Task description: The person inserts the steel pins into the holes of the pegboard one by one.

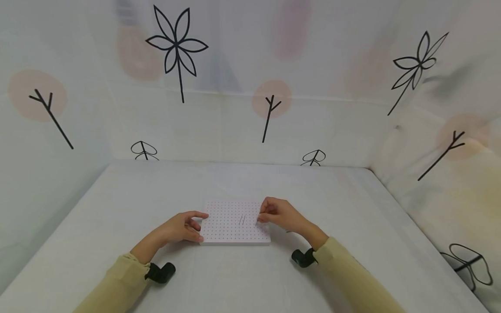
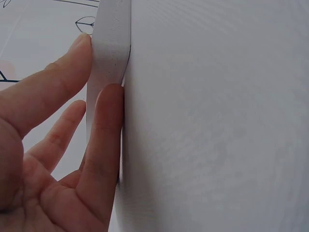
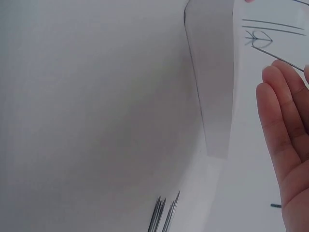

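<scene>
A white pegboard (image 1: 225,224) with a grid of small dots lies flat on the table. Two thin metal needles (image 1: 242,220) stand in it, right of its middle. My left hand (image 1: 182,227) rests against the board's left side, its fairly straight fingers spread along the edge, as the left wrist view also shows at the board's side (image 2: 110,53). Over the board's right part, my right hand (image 1: 279,214) pinches a third needle (image 3: 277,58) between thumb and forefinger; its other fingers (image 3: 273,106) lie side by side in the right wrist view.
Several loose needles (image 3: 163,212) lie on the table to the right of the board, partly under my right forearm. A white cloth with black line drawings (image 1: 219,121) hangs behind and at both sides of the white table (image 1: 156,187).
</scene>
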{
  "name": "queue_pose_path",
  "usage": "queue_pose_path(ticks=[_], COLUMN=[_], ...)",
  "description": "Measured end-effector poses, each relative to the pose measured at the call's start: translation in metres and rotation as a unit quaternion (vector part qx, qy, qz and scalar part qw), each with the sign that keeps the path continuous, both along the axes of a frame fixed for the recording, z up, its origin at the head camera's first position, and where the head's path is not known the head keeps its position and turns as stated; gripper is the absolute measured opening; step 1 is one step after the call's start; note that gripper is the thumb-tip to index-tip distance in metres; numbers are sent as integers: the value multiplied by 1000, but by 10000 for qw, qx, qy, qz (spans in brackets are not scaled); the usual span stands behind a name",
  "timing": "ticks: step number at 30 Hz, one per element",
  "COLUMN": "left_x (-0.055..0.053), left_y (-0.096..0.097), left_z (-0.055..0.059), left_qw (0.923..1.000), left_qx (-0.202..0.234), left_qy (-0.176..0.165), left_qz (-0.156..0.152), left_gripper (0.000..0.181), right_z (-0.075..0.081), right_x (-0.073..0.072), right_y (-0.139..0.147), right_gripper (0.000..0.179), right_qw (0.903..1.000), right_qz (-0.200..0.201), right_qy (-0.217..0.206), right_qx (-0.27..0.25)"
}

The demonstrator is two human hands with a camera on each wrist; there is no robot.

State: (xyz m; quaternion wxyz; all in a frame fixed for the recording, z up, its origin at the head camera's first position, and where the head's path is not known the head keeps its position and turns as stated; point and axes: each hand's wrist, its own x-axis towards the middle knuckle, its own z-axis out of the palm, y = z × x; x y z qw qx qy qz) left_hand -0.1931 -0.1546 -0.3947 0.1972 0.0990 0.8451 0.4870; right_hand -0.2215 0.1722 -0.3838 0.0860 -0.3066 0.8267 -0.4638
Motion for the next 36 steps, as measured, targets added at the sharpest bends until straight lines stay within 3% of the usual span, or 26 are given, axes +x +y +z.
queue_pose_path(ticks=[18,33,36], left_x=[-2,-3,-4], left_y=[0,-1,-2], left_z=[-3,-4,-5], left_qw=[9999,10000,10000], left_qx=[-111,5,-15], left_qy=[1,-11,-11], left_qz=[96,16,68], left_gripper=[66,67,67], right_z=[-1,-2,5], right_x=[1,3,8], right_y=[-22,-36,-40], right_gripper=[9,7,6], right_qw=[9984,9988,9986], right_qz=[143,90,91], right_qy=[540,466,483], right_qx=[104,156,192])
